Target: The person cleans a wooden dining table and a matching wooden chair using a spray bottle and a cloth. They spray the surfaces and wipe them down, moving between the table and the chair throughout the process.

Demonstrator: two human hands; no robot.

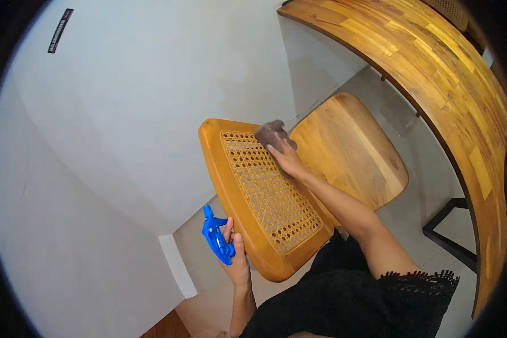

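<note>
A wooden chair shows its backrest (pixel 273 194), a light frame around a woven cane panel, with the smooth wooden seat (pixel 349 149) beyond it. My right hand (pixel 287 159) presses a brownish-grey cloth (pixel 273 135) against the upper right part of the backrest, over the frame and cane edge. At the backrest's left side, my left hand (pixel 238 256) is closed around a spray bottle with a blue trigger head (pixel 217 235). The bottle's body is hidden behind the hand and chair.
A curved wooden tabletop (pixel 434 73) sweeps along the right side, with a black metal leg (pixel 453 234) below it. The pale wall (pixel 141 101) stands close on the left, carrying a small dark sticker (pixel 60 31). Grey floor (pixel 428 163) lies under the chair.
</note>
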